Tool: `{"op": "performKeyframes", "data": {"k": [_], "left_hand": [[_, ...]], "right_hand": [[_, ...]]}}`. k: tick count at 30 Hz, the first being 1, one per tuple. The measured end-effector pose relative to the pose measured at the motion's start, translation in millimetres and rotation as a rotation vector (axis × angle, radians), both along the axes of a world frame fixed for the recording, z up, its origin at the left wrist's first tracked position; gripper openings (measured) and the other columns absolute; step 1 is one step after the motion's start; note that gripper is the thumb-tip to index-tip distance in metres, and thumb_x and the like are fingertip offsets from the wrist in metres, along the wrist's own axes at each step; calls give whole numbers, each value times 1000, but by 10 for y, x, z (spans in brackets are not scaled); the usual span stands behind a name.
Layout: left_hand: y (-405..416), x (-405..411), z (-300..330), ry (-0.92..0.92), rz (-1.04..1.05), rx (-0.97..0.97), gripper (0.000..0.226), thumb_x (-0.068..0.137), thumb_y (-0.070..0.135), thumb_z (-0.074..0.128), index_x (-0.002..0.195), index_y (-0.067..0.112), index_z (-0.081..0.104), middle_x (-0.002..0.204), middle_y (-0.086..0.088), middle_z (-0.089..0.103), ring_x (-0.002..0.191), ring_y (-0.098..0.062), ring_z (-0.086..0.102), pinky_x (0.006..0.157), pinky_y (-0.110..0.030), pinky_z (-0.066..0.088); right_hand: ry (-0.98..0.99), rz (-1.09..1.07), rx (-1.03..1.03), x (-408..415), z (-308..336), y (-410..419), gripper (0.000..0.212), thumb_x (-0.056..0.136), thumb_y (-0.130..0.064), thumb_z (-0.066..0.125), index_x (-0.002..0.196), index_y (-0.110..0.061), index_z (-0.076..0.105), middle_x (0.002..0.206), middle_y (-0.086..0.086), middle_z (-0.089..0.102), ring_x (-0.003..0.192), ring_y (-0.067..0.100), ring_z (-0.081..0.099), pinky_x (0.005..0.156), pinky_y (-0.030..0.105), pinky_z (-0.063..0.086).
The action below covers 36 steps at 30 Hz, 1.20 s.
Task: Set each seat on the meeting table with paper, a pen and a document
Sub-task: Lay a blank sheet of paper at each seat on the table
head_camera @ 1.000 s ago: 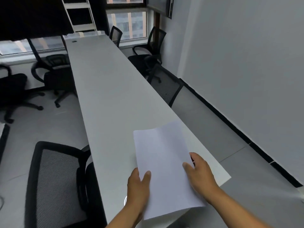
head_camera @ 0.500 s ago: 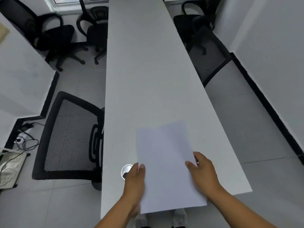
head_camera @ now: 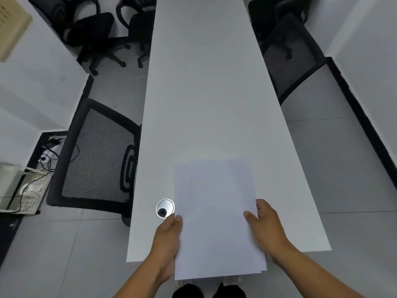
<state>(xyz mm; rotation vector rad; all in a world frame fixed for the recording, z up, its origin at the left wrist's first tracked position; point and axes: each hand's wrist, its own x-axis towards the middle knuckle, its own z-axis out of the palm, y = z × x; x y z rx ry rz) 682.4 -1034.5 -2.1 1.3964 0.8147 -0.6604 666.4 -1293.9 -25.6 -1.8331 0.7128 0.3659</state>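
A thin stack of white paper [head_camera: 216, 211] is held over the near end of the long white meeting table [head_camera: 206, 93], its near edge hanging past the table's end. My left hand [head_camera: 168, 239] grips the stack's left edge, thumb on top. My right hand [head_camera: 265, 226] holds the right edge, fingers curled over it. The sheets look blank. No pen or document shows anywhere on the table.
A round metal cable grommet [head_camera: 165, 208] sits in the tabletop just left of the paper. A black mesh chair [head_camera: 96, 155] is tucked in on the left, another mesh chair [head_camera: 290, 59] on the right. More black chairs [head_camera: 98, 29] stand far left. Cables [head_camera: 46, 155] lie on the floor.
The view has tilted down and swung to line up with the table's end. The paper, held in both hands throughout, now sits squarer to the table with its far edge lower.
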Motion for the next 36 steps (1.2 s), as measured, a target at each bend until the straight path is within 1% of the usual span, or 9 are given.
{"op": "performKeyframes", "data": {"k": [5,9,14,20,24,26,30,33,36], "left_hand": [[57,-47,36,-19,31,-5,29,116,26,49,124,19,76,112,-8,84,91,-23,83,67,-35,65],[147,-71,23,-30,63,43,30,117,26,48,124,17,76,112,-8,84,90,-23,83,68,-36,65],[284,-112,-9,-29,134,87,26,115,24,51,120,21,77,113,-2,84,100,-21,80,93,-41,60],[534,-120,72,-44,208,136,21,115,22,52,109,20,72,89,7,85,84,-14,79,89,-39,56],[702,-106,45,-45,253,178,29,114,26,54,136,14,70,119,-8,82,116,-31,74,110,-50,52],[725,-103,47,-50,284,185,30,114,24,55,136,12,70,125,-12,79,121,-34,72,114,-52,50],[686,-86,27,-50,308,163,26,113,24,57,132,14,71,121,-10,80,115,-31,74,110,-48,52],[595,-57,48,-43,314,133,10,113,21,57,113,24,68,98,3,82,98,-19,72,105,-42,49],[518,-24,55,-39,255,108,16,113,22,56,105,23,70,89,8,84,89,-16,76,97,-40,53]], "right_hand": [[19,71,-24,-5,-16,-61,13,108,-25,57,113,-37,60,116,-18,69,108,6,67,99,33,55],[22,110,-140,48,-88,-152,4,107,-22,56,108,-22,60,107,-6,70,98,15,68,91,38,59],[37,154,-332,148,-117,-252,8,108,-14,51,101,-12,52,95,-2,62,79,4,56,61,16,38],[123,125,-472,282,-157,-370,5,103,-8,51,107,-9,53,92,4,62,74,18,60,66,34,53],[168,104,-529,342,-163,-434,9,101,-10,53,109,-7,53,95,4,62,73,20,58,58,29,44],[198,95,-571,347,-180,-475,6,101,-14,55,104,-9,54,91,3,61,70,18,57,57,29,44],[267,99,-625,334,-197,-555,10,102,-21,56,99,-11,56,88,1,60,68,15,54,55,27,38],[295,115,-646,331,-201,-594,14,102,-27,57,100,-13,56,88,-1,58,67,14,50,53,26,34],[308,113,-648,341,-221,-611,16,99,-29,59,99,-13,56,90,0,59,72,18,54,57,28,40]]}}
